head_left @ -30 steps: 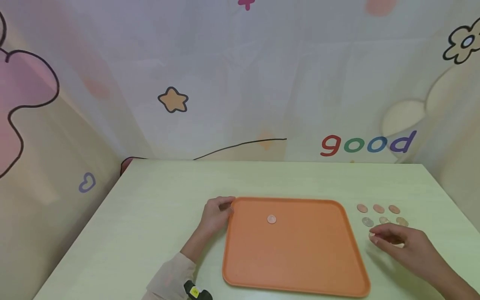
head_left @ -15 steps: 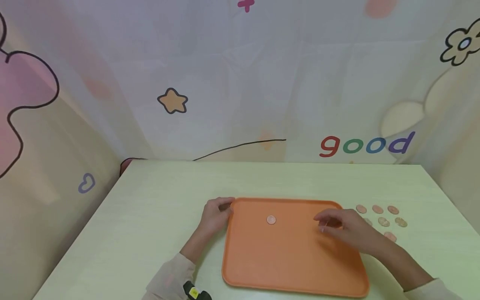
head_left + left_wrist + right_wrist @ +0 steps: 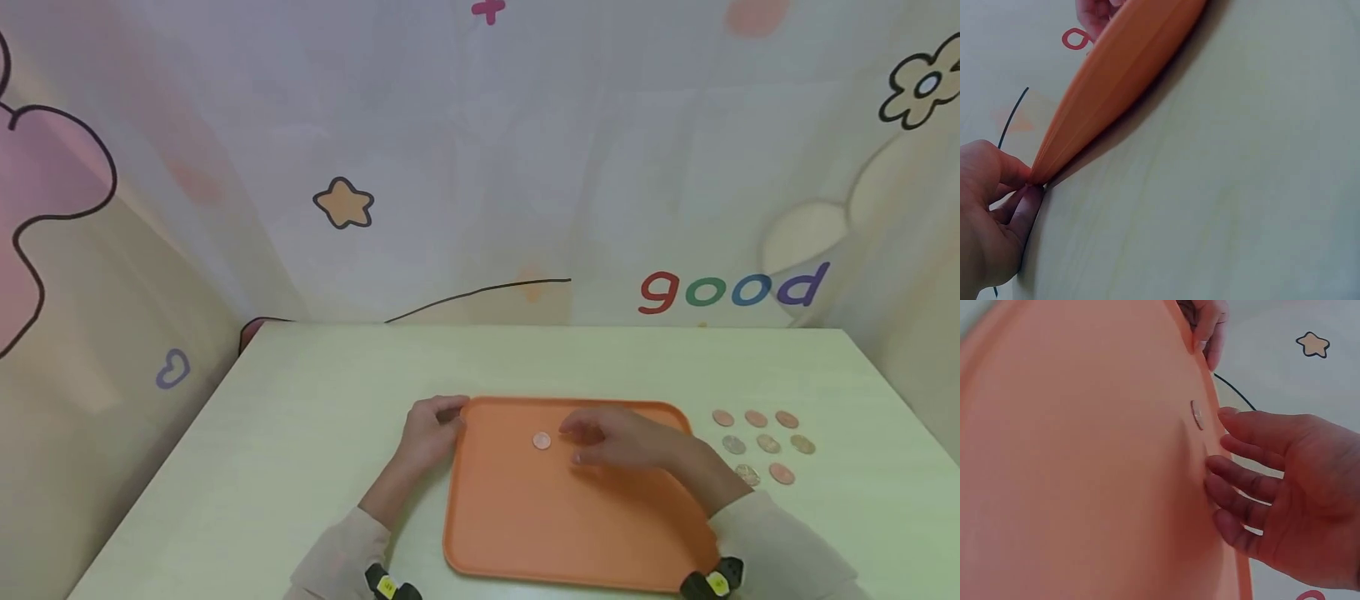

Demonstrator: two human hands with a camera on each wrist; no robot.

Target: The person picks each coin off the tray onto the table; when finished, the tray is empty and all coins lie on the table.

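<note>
My left hand (image 3: pixel 432 431) pinches the far left corner of an orange tray (image 3: pixel 585 525) between thumb and fingers; the left wrist view shows that hand (image 3: pixel 991 212) at the tray's corner. A single coin (image 3: pixel 542 440) lies flat on the tray near its far side. Just right of this coin, my right hand (image 3: pixel 626 437) hovers over the tray. In the right wrist view, its fingers (image 3: pixel 1244 475) are spread and loosely bent, holding nothing, with the coin (image 3: pixel 1197 415) just beyond the fingertips.
Right of the tray, several coins lie on the pale table (image 3: pixel 352 375) in loose rows, among them a copper-coloured coin (image 3: pixel 782 473) and a silvery coin (image 3: pixel 733 445). A printed curtain (image 3: pixel 465 167) hangs behind the table. Black bands circle both wrists.
My right hand has moved left from the coins on the table to above the tray, beside the lone coin. The nearest left coin of the group now shows uncovered. My left hand stays put.
</note>
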